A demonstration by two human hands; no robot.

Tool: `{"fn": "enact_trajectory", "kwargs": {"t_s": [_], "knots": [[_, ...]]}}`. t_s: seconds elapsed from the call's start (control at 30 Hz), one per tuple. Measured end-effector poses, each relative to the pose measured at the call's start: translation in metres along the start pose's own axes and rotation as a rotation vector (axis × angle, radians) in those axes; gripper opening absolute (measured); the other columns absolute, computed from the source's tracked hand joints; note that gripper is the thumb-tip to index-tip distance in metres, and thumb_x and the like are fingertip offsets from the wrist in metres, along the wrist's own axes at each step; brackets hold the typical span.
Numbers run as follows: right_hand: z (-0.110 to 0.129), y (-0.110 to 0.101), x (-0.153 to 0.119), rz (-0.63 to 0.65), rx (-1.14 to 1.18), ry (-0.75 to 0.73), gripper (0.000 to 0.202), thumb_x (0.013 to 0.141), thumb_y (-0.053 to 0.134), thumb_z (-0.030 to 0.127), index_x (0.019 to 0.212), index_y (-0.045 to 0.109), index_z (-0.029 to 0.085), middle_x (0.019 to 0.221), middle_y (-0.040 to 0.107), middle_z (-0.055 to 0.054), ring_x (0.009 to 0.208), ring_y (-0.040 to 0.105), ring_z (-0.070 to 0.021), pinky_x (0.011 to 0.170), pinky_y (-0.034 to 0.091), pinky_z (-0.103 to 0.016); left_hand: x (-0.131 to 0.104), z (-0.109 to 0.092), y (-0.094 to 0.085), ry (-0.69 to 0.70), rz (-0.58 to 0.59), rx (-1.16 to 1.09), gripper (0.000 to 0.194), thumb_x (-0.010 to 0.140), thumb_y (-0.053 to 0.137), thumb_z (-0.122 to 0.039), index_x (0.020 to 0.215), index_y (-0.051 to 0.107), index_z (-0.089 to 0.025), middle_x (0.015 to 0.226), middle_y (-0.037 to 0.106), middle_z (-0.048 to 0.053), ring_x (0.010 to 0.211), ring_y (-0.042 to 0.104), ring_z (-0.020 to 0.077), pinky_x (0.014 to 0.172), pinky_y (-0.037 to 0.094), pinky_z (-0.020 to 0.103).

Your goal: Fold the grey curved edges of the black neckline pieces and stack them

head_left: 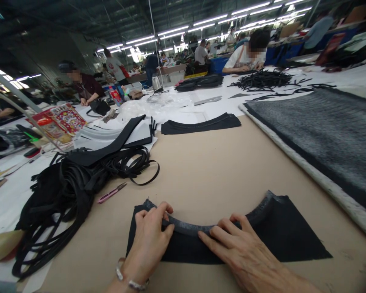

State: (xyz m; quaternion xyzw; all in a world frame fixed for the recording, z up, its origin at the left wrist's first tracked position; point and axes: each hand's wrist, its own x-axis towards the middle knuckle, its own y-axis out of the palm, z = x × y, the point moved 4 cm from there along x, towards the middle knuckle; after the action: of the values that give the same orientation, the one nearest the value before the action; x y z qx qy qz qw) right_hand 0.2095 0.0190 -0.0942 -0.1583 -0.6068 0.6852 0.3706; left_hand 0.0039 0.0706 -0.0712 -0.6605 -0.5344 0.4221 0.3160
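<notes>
A black fabric piece (280,236) with a curved upper edge lies flat on the brown board in front of me. A greyish, fuzzy strip (189,228) runs along that curve. At the curve's left part, my left hand (152,232) is closed, its thumb and bent fingers pinching the strip and fabric edge. My right hand (234,240) rests right of the curve's middle, fingers apart and pressing on the strip. Its fingertips partly cover the edge. Farther back lies a similar curved black piece (201,124).
Left of the board is a heap of black straps (79,179), with pink-handled thread snips (112,193) beside it. A thick grey-black sheet (317,122) lies along the right side. Beyond are a pile of black strips (262,79) and a person (247,57) bent over the white table.
</notes>
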Motion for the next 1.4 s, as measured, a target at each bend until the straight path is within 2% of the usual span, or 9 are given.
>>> {"fn": "enact_trajectory", "kwargs": {"t_s": [0.23,0.63,0.77,0.87,1.03,1.2,1.3,1.4], "knots": [[0.0,0.0,0.001,-0.024,-0.037,-0.013,0.047,0.086,0.058,0.021,0.131,0.046,0.021,0.096,0.057,-0.001,0.089,0.046,-0.0197,0.089,0.023,-0.044,-0.001,0.0,0.0,0.005,-0.05,0.01,0.023,0.073,0.052,-0.017,0.093,0.055,-0.027,0.086,0.061,-0.004,0.084,0.052,0.0183,0.087,0.024,0.036],[0.001,0.0,0.003,-0.022,-0.071,-0.02,0.048,0.084,0.06,0.023,0.129,0.047,0.022,0.097,0.057,-0.001,0.09,0.047,-0.0202,0.09,0.024,-0.045,0.0,0.0,0.002,0.006,-0.054,0.011,0.022,0.073,0.052,-0.015,0.092,0.053,-0.026,0.085,0.061,-0.004,0.086,0.054,0.0177,0.086,0.023,0.036],[0.002,-0.004,0.005,-0.051,-0.079,-0.021,0.042,0.084,0.059,0.025,0.125,0.05,0.023,0.099,0.058,-0.002,0.092,0.048,-0.0206,0.09,0.025,-0.044,0.0,-0.002,0.0,0.003,-0.053,0.035,0.024,0.073,0.054,-0.014,0.093,0.053,-0.026,0.084,0.061,-0.004,0.086,0.055,0.0173,0.085,0.023,0.036],[0.009,-0.01,0.014,-0.075,-0.085,-0.027,0.036,0.083,0.057,0.022,0.119,0.053,0.022,0.103,0.058,-0.003,0.093,0.048,-0.0205,0.092,0.026,-0.044,-0.001,-0.004,0.0,0.014,-0.064,0.061,0.027,0.071,0.055,-0.012,0.095,0.053,-0.026,0.085,0.062,-0.003,0.087,0.055,0.0176,0.084,0.023,0.036],[0.032,-0.005,0.04,-0.07,-0.067,-0.048,0.045,0.081,0.052,0.014,0.126,0.048,0.017,0.104,0.056,-0.005,0.097,0.048,-0.0208,0.096,0.027,-0.042,-0.001,-0.006,0.001,0.025,-0.078,0.121,0.029,0.071,0.055,-0.012,0.096,0.053,-0.025,0.084,0.062,-0.002,0.087,0.055,0.0184,0.084,0.023,0.035],[0.038,0.013,0.051,-0.104,-0.088,0.018,0.044,0.078,0.053,0.01,0.122,0.049,0.014,0.101,0.056,-0.005,0.095,0.048,-0.0205,0.096,0.026,-0.041,0.002,0.006,-0.013,-0.028,-0.097,0.153,0.023,0.074,0.056,-0.019,0.096,0.054,-0.025,0.084,0.062,-0.003,0.089,0.055,0.019,0.085,0.024,0.038],[0.037,0.016,0.053,-0.101,-0.087,0.006,0.043,0.078,0.056,0.012,0.121,0.05,0.013,0.102,0.057,-0.005,0.094,0.047,-0.0207,0.093,0.026,-0.042,0.007,0.02,-0.026,-0.091,-0.117,0.133,0.02,0.076,0.055,-0.021,0.096,0.054,-0.026,0.084,0.063,-0.003,0.089,0.056,0.0199,0.086,0.025,0.041],[0.036,0.016,0.055,-0.086,-0.078,-0.01,0.038,0.078,0.058,0.016,0.116,0.053,0.012,0.099,0.057,-0.005,0.091,0.045,-0.0207,0.088,0.027,-0.04,0.013,0.031,-0.034,-0.088,-0.113,0.081,0.021,0.076,0.054,-0.018,0.095,0.054,-0.025,0.085,0.064,-0.002,0.089,0.056,0.0197,0.084,0.029,0.038]]}}
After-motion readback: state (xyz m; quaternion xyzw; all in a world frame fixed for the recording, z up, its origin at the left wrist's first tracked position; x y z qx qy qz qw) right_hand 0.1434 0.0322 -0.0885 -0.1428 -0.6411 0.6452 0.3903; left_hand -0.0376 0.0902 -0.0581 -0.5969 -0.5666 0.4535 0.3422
